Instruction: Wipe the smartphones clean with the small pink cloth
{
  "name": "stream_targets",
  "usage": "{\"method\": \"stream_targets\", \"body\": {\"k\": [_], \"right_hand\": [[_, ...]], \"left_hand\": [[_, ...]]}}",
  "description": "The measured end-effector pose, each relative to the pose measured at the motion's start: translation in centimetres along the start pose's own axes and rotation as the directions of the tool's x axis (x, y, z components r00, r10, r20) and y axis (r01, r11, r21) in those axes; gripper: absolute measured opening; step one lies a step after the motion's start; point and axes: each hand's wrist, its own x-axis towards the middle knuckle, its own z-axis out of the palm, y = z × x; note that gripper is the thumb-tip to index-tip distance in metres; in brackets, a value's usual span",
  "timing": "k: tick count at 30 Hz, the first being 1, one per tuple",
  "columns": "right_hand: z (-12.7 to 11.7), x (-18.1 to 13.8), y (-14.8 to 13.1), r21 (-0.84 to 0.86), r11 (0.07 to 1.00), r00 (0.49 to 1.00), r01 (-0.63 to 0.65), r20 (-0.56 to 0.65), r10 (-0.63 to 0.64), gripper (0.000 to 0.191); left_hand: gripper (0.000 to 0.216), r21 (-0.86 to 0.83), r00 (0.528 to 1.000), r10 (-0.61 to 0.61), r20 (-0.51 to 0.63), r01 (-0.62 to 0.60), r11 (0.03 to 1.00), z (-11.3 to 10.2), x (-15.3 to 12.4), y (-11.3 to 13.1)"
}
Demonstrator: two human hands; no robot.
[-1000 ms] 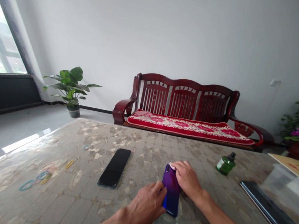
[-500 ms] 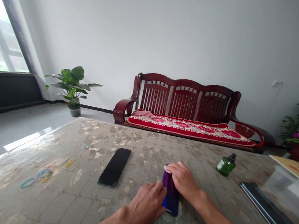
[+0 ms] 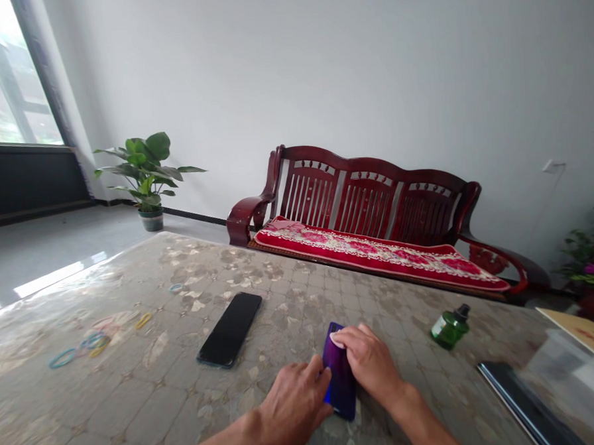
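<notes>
A purple-blue phone (image 3: 339, 377) lies back up on the patterned table (image 3: 151, 383). My left hand (image 3: 293, 406) rests against its left edge, fingers curled on it, holding it in place. My right hand (image 3: 368, 361) lies over its right side and pinches a small white pad (image 3: 337, 340) against the phone's upper back. A black phone (image 3: 229, 328) lies screen up to the left, apart from both hands. A small green bottle (image 3: 449, 327) with a dark cap stands to the right.
Several coloured rubber bands (image 3: 87, 344) are scattered at the table's left. A dark tablet-like slab (image 3: 526, 406) and a tan box (image 3: 584, 330) sit at the right edge. Behind the table stand a red wooden bench (image 3: 371, 218) and a potted plant (image 3: 145, 174).
My right hand with the white pad has slid slightly down and left along the purple phone's back. The phone's top has swung a little to the left.
</notes>
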Motion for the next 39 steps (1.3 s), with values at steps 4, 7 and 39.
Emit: {"method": "stream_targets", "body": {"k": [4,7,39], "right_hand": [[0.1,0.9,0.9,-0.06,0.992,0.993,-0.108,-0.049,0.105,0.036],[0.4,0.3,0.4,-0.031,0.998,0.998,-0.047,-0.039,0.046,0.039],[0.1,2.0,3.3,-0.152,0.971,0.983,-0.183,-0.019,0.183,0.041]], "left_hand": [[0.027,0.037,1.0,0.019,0.006,-0.019,0.999,0.5,0.2,0.1],[0.025,0.041,1.0,0.012,0.022,-0.013,0.999,1.0,0.4,0.1],[0.022,0.104,1.0,-0.025,0.012,0.024,0.994,3.0,0.6,-1.1]]}}
